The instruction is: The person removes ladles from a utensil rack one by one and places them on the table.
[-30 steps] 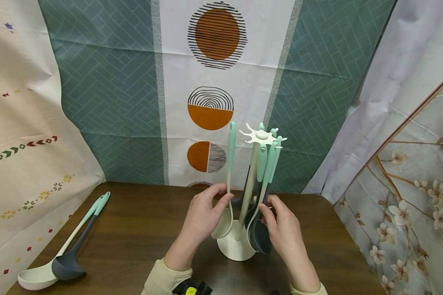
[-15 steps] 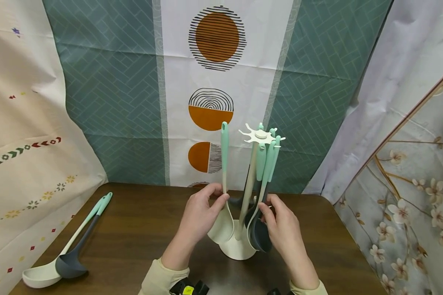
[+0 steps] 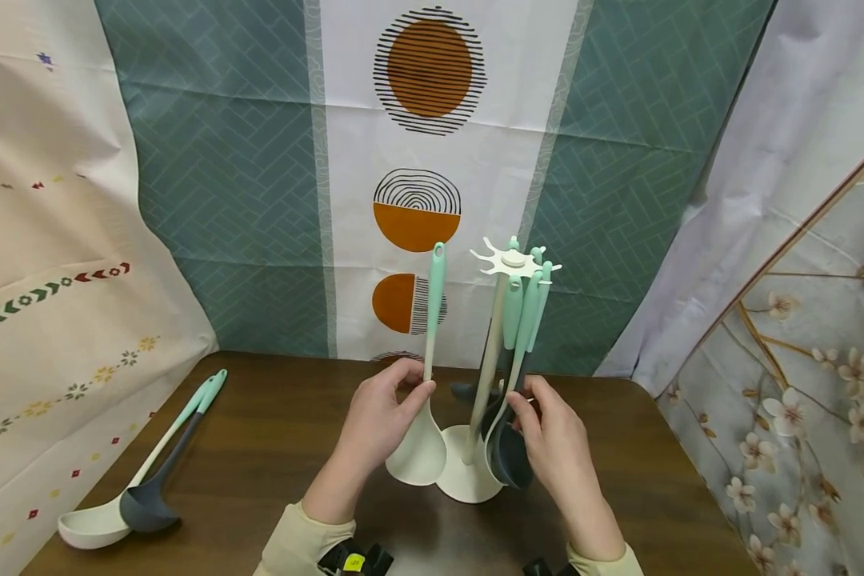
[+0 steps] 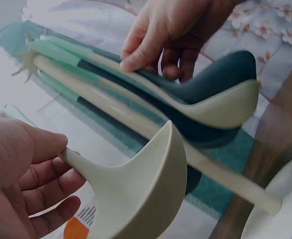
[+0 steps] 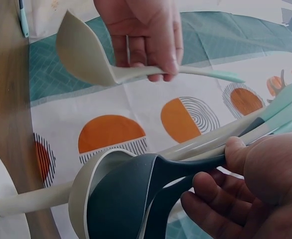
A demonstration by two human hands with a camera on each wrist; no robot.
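From the head view, the left grip (image 3: 382,414) pinches the cream ladle (image 3: 418,454) by its shaft, to the left of the stand (image 3: 486,380). The ladle is close to upright, bowl downward, low beside the stand's base; whether the two touch, I cannot tell. A good habit here is to leave the bowl a little room from that base, so it neither knocks nor drags it. The right grip (image 3: 551,428) is on the stand's right side, among the hanging utensils. Well to the left of the stand, a white ladle (image 3: 90,530) and a grey utensil (image 3: 147,510) lie on the counter (image 3: 281,448).

From the left wrist view, the left thumb and fingers close on the ladle's neck, just above the bowl. Held this low, the long handle probably tips easily, so a firm pinch and a steady wrist should serve best.

From the right wrist view, the right grip grasps the dark ladle (image 5: 121,196) at its shaft, beside the stand's post; a pale hanging ladle (image 5: 77,199) sits right against its bowl. A light, steady hold seems wise: hard pulling could tilt the stand.
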